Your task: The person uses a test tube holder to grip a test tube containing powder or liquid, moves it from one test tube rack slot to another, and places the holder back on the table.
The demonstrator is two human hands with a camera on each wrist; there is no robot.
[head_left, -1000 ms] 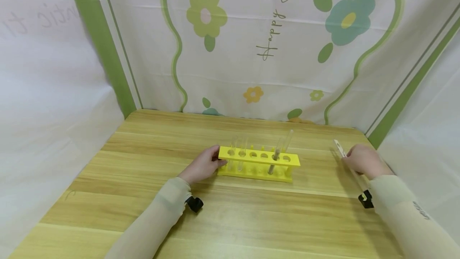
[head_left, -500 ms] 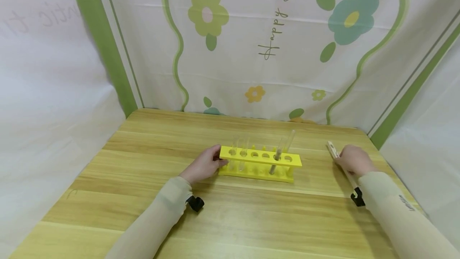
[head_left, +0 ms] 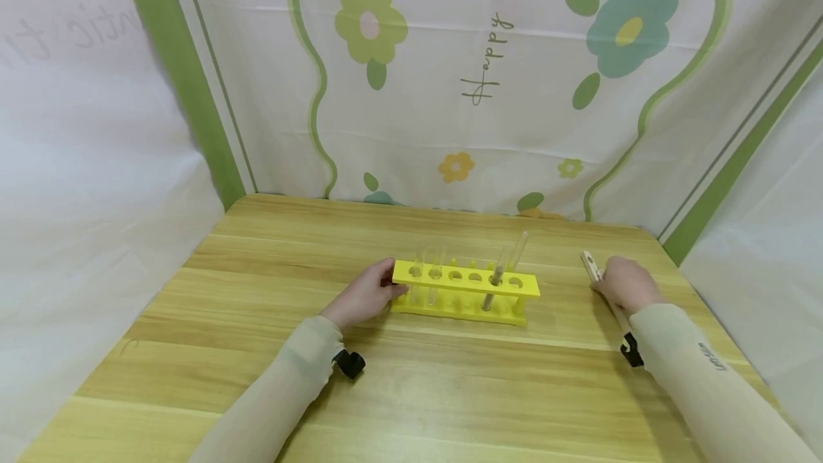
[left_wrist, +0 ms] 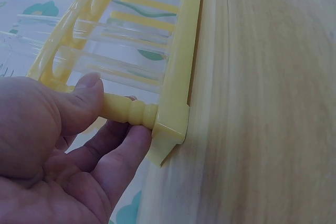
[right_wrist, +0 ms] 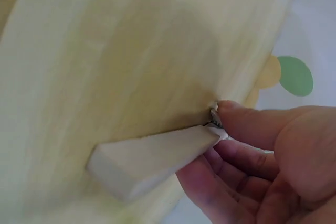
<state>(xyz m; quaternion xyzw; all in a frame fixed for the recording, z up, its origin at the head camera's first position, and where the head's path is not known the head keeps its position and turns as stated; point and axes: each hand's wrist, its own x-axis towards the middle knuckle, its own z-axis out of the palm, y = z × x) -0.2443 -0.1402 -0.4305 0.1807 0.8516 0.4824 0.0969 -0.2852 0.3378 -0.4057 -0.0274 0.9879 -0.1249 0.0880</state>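
My left hand (head_left: 363, 296) grips the left end of a yellow test tube rack (head_left: 463, 285). In the left wrist view, thumb and fingers wrap the rack's ridged end post (left_wrist: 128, 109). Two clear test tubes (head_left: 439, 263) stand in the left holes. A tube with dark contents (head_left: 496, 278) leans in a hole near the right end, and another clear tube (head_left: 521, 245) slants up behind it. My right hand (head_left: 629, 284) pinches a wooden test tube holder (head_left: 589, 264) at its metal spring (right_wrist: 214, 114); its pale wooden end (right_wrist: 152, 158) points away from the fingers.
A wood-grain table (head_left: 424, 391) lies under both hands. Behind it hangs a white curtain (head_left: 418, 113) printed with flowers, with more white cloth (head_left: 96, 163) at the sides. Each wrist carries a small black camera mount (head_left: 349, 364).
My right hand has moved left over the table, bringing the wooden test tube holder closer to the rack. The left hand and the rack have stayed in place.
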